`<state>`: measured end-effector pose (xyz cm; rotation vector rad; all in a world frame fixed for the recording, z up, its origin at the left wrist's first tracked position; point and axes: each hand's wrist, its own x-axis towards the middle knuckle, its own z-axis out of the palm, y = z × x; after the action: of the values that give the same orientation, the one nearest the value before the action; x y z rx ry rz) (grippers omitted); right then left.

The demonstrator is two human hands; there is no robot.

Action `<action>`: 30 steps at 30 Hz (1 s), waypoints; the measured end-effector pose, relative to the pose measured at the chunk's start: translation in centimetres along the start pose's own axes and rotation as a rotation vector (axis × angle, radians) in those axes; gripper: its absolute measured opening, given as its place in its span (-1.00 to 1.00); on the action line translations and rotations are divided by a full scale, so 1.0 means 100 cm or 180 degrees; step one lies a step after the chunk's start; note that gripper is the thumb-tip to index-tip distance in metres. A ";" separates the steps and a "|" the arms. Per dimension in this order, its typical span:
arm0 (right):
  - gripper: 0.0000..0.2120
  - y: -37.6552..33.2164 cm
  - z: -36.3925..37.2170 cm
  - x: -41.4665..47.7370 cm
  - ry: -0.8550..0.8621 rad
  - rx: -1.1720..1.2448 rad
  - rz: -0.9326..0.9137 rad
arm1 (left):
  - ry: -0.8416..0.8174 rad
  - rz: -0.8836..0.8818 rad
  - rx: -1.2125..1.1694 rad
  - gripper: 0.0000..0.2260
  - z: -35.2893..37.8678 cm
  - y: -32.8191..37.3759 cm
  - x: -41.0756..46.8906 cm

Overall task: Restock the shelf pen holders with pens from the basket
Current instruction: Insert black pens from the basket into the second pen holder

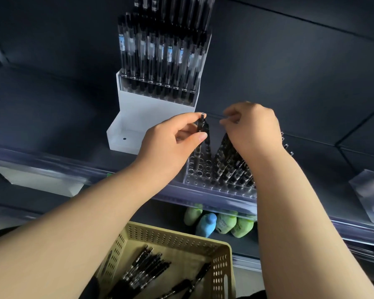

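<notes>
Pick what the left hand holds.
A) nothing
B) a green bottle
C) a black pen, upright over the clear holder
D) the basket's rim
C: the left hand pinches a black pen between thumb and fingers, upright above the open holes of the clear holder.

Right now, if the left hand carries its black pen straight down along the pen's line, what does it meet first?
Most likely the clear perforated plastic pen holder, at the empty holes on its left side below the left hand and black pen. Depth is unclear, so I cannot tell which hole.
</notes>
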<state>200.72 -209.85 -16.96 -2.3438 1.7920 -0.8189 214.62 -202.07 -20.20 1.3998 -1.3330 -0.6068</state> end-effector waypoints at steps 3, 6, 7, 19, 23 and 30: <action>-0.76 0.000 0.003 0.001 0.0039 -0.0067 -0.0225 | 0.0010 0.0019 -0.0013 -0.71 0.001 0.000 0.000; -0.72 -0.004 0.007 0.000 -0.0058 -0.0227 -0.0672 | 0.0025 0.0045 -0.0018 -0.70 0.001 0.000 0.000; -0.73 -0.006 0.008 -0.001 -0.0122 -0.0292 -0.0774 | 0.0041 0.0057 -0.0012 -0.70 0.000 0.000 0.001; -0.85 -0.011 -0.001 -0.003 -0.0501 -0.0315 -0.0858 | 0.0101 0.0071 0.0064 -0.69 -0.001 -0.001 0.002; -0.82 -0.010 0.002 -0.003 -0.0400 -0.0279 -0.0672 | 0.0107 0.0040 0.0037 -0.70 -0.001 -0.001 0.001; -0.78 -0.005 0.005 0.002 -0.0098 -0.0619 -0.0538 | 0.0087 0.0053 0.0042 -0.70 -0.001 -0.003 0.000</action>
<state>201.43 -210.03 -17.10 -2.6443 1.7531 -0.6480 214.79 -202.06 -20.42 1.4017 -1.3277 -0.5669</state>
